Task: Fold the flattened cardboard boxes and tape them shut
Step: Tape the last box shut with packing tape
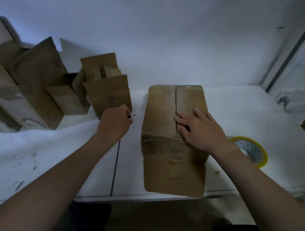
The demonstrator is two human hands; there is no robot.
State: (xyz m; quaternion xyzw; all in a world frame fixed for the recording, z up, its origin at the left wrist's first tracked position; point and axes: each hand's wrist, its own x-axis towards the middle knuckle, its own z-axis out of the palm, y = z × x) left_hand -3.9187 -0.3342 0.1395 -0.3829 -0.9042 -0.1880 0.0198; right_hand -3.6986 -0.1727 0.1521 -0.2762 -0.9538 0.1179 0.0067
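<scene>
I am pressing the right hand (200, 130) flat, fingers spread, on the top seam of the closed box (172, 172), which is standing on the white table (240, 108) directly under that palm. A glossy strip is showing along the seam beyond the fingertips and over the near edge, so I am judging this box folded and at least mostly taped. The tape roll (252, 149) is lying just outside the right wrist, partly hidden by it. I am reaching the left hand (115, 121) toward the near corner of an open box (107, 93). Its fingers are curling away from the camera with a small dark thing (129, 116) at their tips, and I cannot tell whether they are pinching anything. Beyond that hand, a pile of cardboard (31, 79) is waiting, so most of the folding and taping is looking undone.
</scene>
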